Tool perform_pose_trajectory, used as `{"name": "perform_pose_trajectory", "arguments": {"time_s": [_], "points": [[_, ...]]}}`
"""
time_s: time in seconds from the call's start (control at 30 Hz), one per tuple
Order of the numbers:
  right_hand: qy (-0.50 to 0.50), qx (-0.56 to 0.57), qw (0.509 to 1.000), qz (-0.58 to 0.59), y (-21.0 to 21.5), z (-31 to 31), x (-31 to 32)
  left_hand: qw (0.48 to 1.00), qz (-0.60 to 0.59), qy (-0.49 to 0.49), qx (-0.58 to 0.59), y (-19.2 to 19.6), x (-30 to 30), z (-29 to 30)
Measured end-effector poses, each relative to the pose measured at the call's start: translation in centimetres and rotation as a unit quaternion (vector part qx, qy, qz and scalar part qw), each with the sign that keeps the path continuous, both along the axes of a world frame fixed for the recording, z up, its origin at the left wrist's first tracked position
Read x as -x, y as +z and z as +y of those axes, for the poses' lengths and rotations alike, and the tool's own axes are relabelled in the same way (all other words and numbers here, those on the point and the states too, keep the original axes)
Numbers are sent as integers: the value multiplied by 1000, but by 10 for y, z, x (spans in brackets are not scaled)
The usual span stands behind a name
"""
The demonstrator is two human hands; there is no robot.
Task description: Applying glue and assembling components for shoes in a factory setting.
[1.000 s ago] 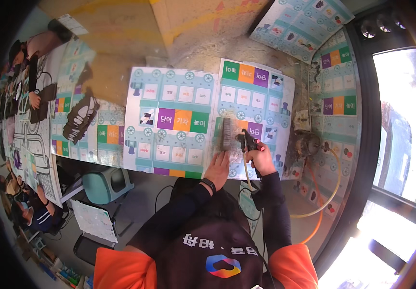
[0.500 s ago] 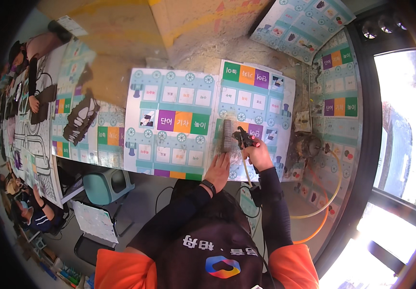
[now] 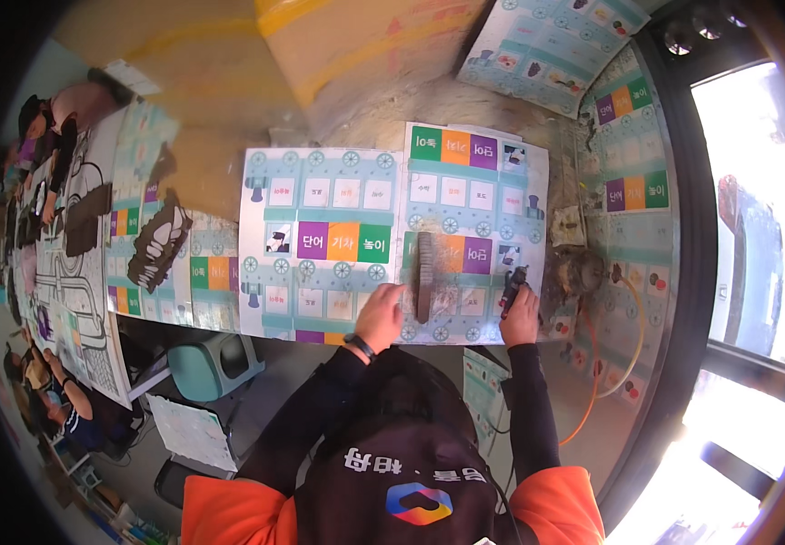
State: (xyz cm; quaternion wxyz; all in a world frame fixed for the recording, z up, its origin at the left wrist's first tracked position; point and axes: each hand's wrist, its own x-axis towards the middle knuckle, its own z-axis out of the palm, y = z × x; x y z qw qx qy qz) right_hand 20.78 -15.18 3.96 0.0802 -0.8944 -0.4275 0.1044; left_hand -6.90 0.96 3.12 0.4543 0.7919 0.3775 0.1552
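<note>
On the printed sheets in front of me lies a long, narrow grey strip (image 3: 424, 277) with a ridged edge. My left hand (image 3: 381, 312) is just left of its near half, over the left sheet (image 3: 324, 195). Its fingers are partly bent and loosely apart, and I see nothing in them. To the right of the strip, my right hand (image 3: 521, 315) is closed round a black spray gun (image 3: 513, 286), low over the right sheet (image 3: 465, 189). The gun's lower part is hidden by my fingers. Grey dusty smudges surround the strip.
A dark ridged piece (image 3: 160, 245) lies on sheets to the left. A round, dirty fitting (image 3: 583, 271) and a yellow hose (image 3: 633, 336) are at the right. Cardboard (image 3: 365, 45) stands at the back. A teal stool (image 3: 206, 371) is at lower left; other people work far left.
My right hand has moved right with the spray gun, away from the strip. My left hand has shifted left from the strip's near end. The strip sits slightly nearer and shows a darker side.
</note>
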Motion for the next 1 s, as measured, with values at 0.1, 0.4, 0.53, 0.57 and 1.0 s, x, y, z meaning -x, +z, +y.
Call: {"name": "perform_pose_trajectory", "arguments": {"time_s": [0.1, 0.4, 0.53, 0.57, 1.0], "points": [[-15, 10, 998, -54, -23, -20, -10, 999, 16, 33, 7, -8, 27, 18], [-57, -120, 947, 294, -32, 74, 81, 990, 43, 124, 43, -23, 87, 31], [-118, -119, 941, 296, -40, 98, 97, 989, 22, 132, 56, -15, 87, 22], [-116, -122, 940, 298, -42, 102, 101, 990, 23, 133, 52, -13, 91, 22], [-116, -104, 950, 272, -67, 113, 99, 981, 39, 188, 29, 17, 145, -22]]}}
